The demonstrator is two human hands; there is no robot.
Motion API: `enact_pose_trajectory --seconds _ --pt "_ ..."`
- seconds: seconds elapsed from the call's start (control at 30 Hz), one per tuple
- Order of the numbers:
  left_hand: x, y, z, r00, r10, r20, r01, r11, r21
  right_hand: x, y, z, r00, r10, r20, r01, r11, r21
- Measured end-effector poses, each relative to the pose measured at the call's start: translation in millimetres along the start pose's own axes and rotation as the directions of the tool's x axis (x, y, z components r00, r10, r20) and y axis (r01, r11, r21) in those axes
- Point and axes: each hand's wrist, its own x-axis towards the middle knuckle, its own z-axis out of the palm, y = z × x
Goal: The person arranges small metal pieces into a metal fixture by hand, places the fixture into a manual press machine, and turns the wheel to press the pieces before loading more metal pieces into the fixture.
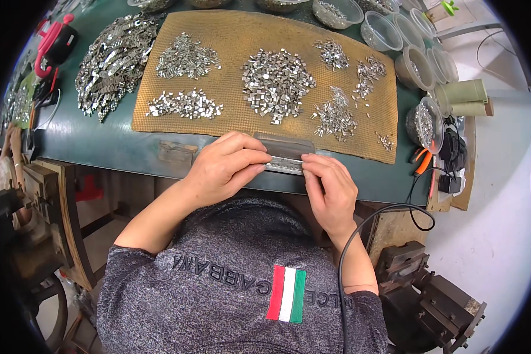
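Observation:
At the table's near edge, my left hand is closed, its thumb and fingers pinching the left end of a slim silver metal strip. My right hand grips the strip's right end with bent fingers and thumb. Small bright pieces seem to lie along the strip, too fine to make out singly. Just behind it lies a dark flat block. Beyond my hands is a tan ribbed mat with loose metal bits in heaps: square plates, shiny small pieces, thin pins and short bars.
Linked metal bands are heaped left of the mat. Clear plastic tubs line the back and right. Orange-handled pliers lie at the right edge. A black cable loops past my right arm. Another person's arm shows far left.

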Motion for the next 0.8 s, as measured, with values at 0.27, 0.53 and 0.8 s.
enact_pose_trajectory --seconds 0.27,0.53,0.8 --pt "-1 -2 2 1.0 -0.017 -0.007 0.017 1.0 -0.017 -4 6 -7 0.991 -0.126 0.04 0.13 0.983 -0.132" --pt "4 -1 -1 1.0 -0.029 -0.004 0.028 0.997 -0.067 -9 40 -25 0.974 0.18 -0.137 -0.164 0.979 0.123" --pt "3 2 -14 0.999 -0.047 -0.018 0.046 0.998 -0.038 16 58 -27 0.934 0.337 -0.116 -0.346 0.935 -0.072"
